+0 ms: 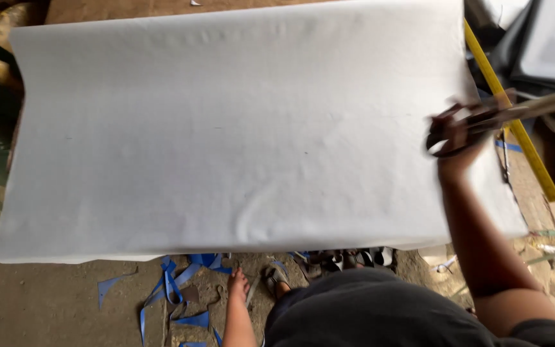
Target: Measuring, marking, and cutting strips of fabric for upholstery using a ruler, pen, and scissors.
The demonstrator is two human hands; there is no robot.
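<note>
A large white cloth (226, 128) lies spread over a table and fills most of the view. My right hand (455, 154) is raised over the cloth's right edge, gripping the dark handles of a big pair of scissors (496, 115), motion-blurred, with blades pointing right. My left hand (238, 281) hangs down beside my body below the cloth's near edge, holding nothing, fingers loosely extended. My sandalled foot (277, 279) shows just to its right on the dirt floor.
A long yellow ruler (515, 122) lies diagonally along the cloth's right side. Blue scraps (175, 289) litter the floor under the near edge. Several shoes (348, 258) sit under the table. Dark boards and clutter (547, 45) crowd the far right.
</note>
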